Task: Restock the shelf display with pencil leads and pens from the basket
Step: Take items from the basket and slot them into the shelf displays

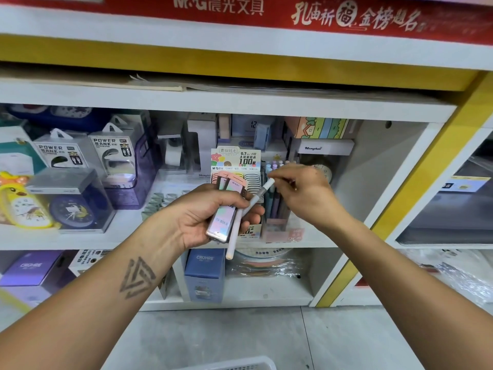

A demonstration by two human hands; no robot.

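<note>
My left hand (pixel 210 214) grips a stack of flat pastel pencil lead cases (pixel 222 218) and, alongside them, a white pen (pixel 240 225) that slants up to the right. My right hand (pixel 301 190) pinches the upper tip of that pen. Both hands hover in front of the middle shelf. Right behind them stands the pencil lead display box (pixel 236 166) with rows of lead cases, and to its right a pen display (pixel 277 198) holds several upright pastel pens. The white basket (pixel 240 364) shows only its rim at the bottom edge.
Power bank boxes (pixel 88 153) and clocks (pixel 72 209) fill the shelf to the left. A round clock (pixel 324 170) sits behind my right hand. Blue and purple boxes (pixel 204 273) stand on the lower shelf. A yellow shelf post (pixel 416 188) rises on the right.
</note>
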